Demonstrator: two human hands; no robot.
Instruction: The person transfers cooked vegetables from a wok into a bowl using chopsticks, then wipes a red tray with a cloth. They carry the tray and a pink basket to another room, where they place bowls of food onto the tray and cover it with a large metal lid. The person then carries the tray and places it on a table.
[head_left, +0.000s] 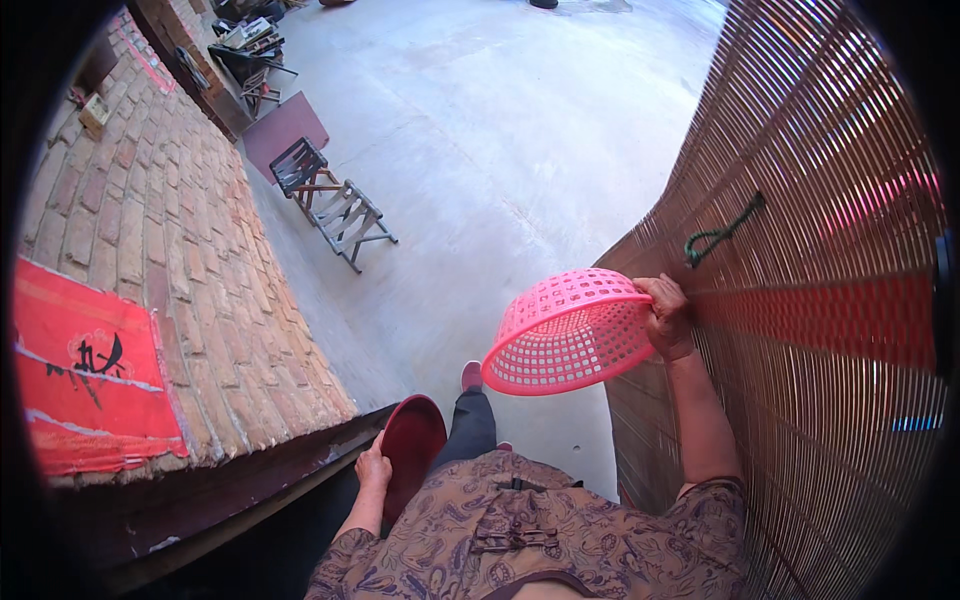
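A pink plastic colander basket (566, 330) hangs tilted on its side, its open mouth turned toward me. My right hand (666, 315) grips its rim at the right, close to a slatted bamboo curtain (795, 247). Down at my left side, my left hand (373, 469) holds a dark red basin (412, 442) by its edge. The basin stands nearly upright against my hip, and my shirt hides its lower part. No contents show in the colander; the visible inside of the basin is plain.
To the left rises a brick wall (150, 217) with a torn red paper (90, 375) bearing writing. Two folding stools (349, 221) stand on the concrete floor (480, 150) near a reddish board (281, 135). A green cord (720, 232) hangs on the curtain. Piled items (251, 45) lie farther back.
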